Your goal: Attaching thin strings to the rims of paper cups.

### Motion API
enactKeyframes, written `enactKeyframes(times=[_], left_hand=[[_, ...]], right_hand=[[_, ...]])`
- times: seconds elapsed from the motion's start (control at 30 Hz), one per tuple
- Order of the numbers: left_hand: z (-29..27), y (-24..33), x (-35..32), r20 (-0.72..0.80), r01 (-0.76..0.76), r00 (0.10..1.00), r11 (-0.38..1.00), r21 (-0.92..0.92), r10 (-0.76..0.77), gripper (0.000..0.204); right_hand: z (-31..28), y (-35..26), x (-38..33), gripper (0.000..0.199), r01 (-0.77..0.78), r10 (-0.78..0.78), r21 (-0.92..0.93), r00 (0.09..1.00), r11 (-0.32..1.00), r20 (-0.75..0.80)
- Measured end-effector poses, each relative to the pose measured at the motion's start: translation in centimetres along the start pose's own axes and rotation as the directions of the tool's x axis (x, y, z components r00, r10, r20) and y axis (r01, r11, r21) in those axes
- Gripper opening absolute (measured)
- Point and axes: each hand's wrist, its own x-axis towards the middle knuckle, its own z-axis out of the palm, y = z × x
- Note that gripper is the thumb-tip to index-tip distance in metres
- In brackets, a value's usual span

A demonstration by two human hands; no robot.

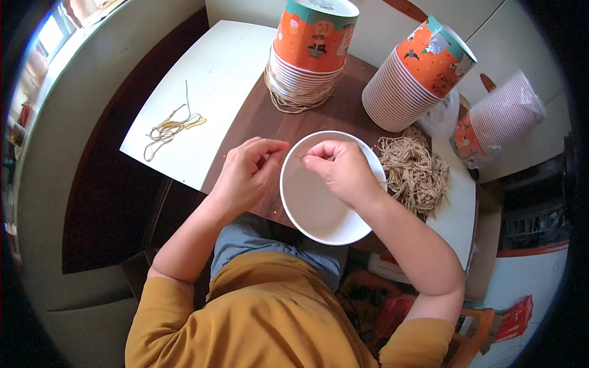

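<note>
A white paper bucket (302,222) stands at the table's near edge in front of me, its round mouth facing up. My right hand (343,170) is over the bucket's mouth, thumb and forefinger pinched on what looks like the end of a thin tan string (300,157). Just left of the rim is my left hand (248,172), its fingers curled and pressed together; whatever they hold is hidden or too fine to make out. Right of the bucket lies a tangled heap of tan string (417,175).
A stack of orange-and-teal paper buckets (313,46) has string looped round its lower part. Another bucket stack (408,76) leans beside it, and a plastic-wrapped stack (503,116) lies farther right. Loose strings (169,130) lie on the white table leaf (208,73) at left.
</note>
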Motion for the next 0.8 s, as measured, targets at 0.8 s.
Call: enactKeyframes(times=[0.8], left_hand=[[-1.0,0.1,1.1,0.185,-0.172,0.971,0.981,0.088,0.154,0.019]], right_hand=[[0.8,-1.4,0.3,0.014,0.028,-0.025,-0.169,0.999,0.985,0.024]])
